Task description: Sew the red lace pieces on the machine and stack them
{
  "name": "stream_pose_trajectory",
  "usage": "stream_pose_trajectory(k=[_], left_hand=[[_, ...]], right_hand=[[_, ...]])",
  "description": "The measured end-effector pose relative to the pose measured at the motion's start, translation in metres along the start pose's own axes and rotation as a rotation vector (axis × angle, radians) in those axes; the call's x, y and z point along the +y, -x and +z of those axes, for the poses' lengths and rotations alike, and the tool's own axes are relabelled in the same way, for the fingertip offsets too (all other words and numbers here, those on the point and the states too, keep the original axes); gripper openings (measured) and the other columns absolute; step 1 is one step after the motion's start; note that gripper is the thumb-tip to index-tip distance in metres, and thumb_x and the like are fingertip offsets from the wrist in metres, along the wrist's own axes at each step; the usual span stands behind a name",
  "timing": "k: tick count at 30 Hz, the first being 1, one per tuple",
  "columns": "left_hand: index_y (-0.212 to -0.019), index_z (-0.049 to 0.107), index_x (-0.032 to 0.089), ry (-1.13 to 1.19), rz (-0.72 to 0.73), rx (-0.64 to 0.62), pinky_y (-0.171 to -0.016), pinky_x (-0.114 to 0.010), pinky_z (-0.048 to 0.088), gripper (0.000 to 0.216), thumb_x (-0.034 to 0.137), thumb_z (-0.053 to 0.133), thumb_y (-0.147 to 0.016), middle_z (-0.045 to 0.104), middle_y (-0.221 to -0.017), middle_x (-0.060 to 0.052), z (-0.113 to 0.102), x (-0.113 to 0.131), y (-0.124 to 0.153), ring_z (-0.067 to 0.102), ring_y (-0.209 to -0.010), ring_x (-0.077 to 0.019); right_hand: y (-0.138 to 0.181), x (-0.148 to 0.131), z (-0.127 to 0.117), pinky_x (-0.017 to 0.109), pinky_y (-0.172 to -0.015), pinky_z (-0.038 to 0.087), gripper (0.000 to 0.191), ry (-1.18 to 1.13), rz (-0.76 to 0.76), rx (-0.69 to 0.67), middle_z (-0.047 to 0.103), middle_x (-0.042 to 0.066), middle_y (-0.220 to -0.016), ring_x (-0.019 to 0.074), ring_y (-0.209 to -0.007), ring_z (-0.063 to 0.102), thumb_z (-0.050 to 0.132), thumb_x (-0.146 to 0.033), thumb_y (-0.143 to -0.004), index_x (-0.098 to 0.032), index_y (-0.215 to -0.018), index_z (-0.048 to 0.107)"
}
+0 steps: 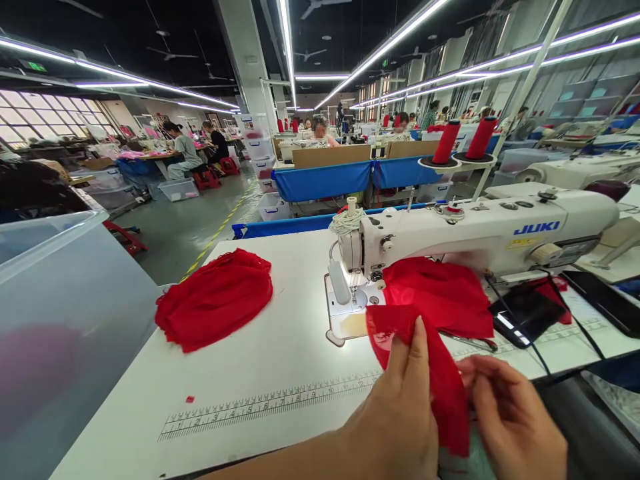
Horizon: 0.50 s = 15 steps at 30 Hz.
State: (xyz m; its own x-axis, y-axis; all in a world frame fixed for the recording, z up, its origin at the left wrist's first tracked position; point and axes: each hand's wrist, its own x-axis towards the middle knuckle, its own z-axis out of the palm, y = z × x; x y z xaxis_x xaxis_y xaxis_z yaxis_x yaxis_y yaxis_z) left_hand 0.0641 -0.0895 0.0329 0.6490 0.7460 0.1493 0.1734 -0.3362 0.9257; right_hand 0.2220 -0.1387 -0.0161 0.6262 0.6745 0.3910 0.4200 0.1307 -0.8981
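My left hand point(400, 413) and my right hand point(510, 420) both pinch a piece of red mesh fabric point(440, 373) at the table's front edge. The fabric's upper end reaches toward the needle plate point(350, 313) of a white JUKI sewing machine point(490, 230). More red fabric point(440, 293) lies under the machine's arm. A separate pile of red fabric pieces point(215, 300) sits on the white table point(250, 373) to the left, apart from both hands.
A clear plastic bin point(60, 320) stands at the left edge. A black phone point(525, 317) lies right of the machine. Two red thread cones point(465, 140) stand behind it. A printed ruler point(265, 403) runs along the table front. Other people sit at stations farther back.
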Motion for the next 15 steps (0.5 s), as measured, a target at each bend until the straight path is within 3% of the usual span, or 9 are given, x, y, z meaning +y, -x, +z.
stream_pose_trajectory(k=[3,6,9,10,12,15], left_hand=[[-0.156,0.011,0.011,-0.068,0.011,0.036,-0.115,-0.054,0.026,0.084,0.017,0.051,-0.082,0.030,-0.154,-0.023,0.003,0.010,-0.038,0.030,-0.140,-0.0409],[-0.154,0.013,0.005,-0.048,-0.028,0.048,-0.115,-0.052,0.029,0.081,0.013,0.046,-0.081,0.033,-0.150,-0.026,0.005,0.018,-0.070,0.035,-0.138,-0.0384],[-0.155,0.006,0.005,-0.037,-0.081,-0.010,-0.116,-0.049,0.029,0.086,0.009,0.045,-0.079,0.022,-0.155,-0.027,0.010,0.023,-0.077,0.034,-0.140,-0.0373],[-0.155,0.005,0.005,-0.040,-0.092,-0.026,-0.117,-0.049,0.027,0.087,0.009,0.047,-0.078,0.019,-0.156,-0.026,0.012,0.025,-0.074,0.030,-0.142,-0.0381],[-0.154,0.004,0.004,-0.045,-0.129,-0.042,-0.119,-0.051,0.022,0.089,0.009,0.048,-0.078,0.013,-0.158,-0.026,0.014,0.029,-0.064,0.021,-0.145,-0.0401],[-0.154,0.000,0.005,0.003,-0.187,-0.055,-0.118,-0.051,0.023,0.087,0.011,0.045,-0.080,0.004,-0.160,-0.025,0.015,0.034,-0.054,0.018,-0.147,-0.0391]], right_hand=[[-0.055,-0.012,-0.019,0.029,-0.066,0.051,0.017,-0.043,-0.144,0.146,0.065,0.003,-0.087,0.0156,-0.069,0.060,0.060,-0.041,-0.088,-0.024,-0.087,0.058],[-0.084,-0.015,-0.015,0.034,-0.073,0.052,0.020,0.013,-0.279,0.013,0.065,0.005,-0.094,0.0187,-0.076,0.062,0.063,-0.043,-0.083,-0.024,-0.090,0.058],[-0.074,-0.003,0.001,0.042,-0.081,0.053,0.043,0.165,-0.363,-0.184,0.062,0.011,-0.112,0.0266,-0.097,0.063,0.064,-0.042,-0.077,-0.022,-0.114,0.053],[-0.066,0.005,0.006,0.043,-0.083,0.052,0.047,0.217,-0.355,-0.193,0.060,0.012,-0.117,0.0278,-0.101,0.062,0.060,-0.041,-0.078,-0.022,-0.120,0.050],[-0.051,0.021,0.013,0.043,-0.082,0.053,0.050,0.311,-0.307,-0.155,0.058,0.013,-0.120,0.0283,-0.102,0.063,0.053,-0.041,-0.080,-0.021,-0.125,0.045],[-0.052,0.036,0.011,0.038,-0.067,0.054,0.032,0.391,-0.309,-0.060,0.064,0.009,-0.098,0.0246,-0.081,0.067,0.048,-0.038,-0.082,-0.022,-0.110,0.047]])
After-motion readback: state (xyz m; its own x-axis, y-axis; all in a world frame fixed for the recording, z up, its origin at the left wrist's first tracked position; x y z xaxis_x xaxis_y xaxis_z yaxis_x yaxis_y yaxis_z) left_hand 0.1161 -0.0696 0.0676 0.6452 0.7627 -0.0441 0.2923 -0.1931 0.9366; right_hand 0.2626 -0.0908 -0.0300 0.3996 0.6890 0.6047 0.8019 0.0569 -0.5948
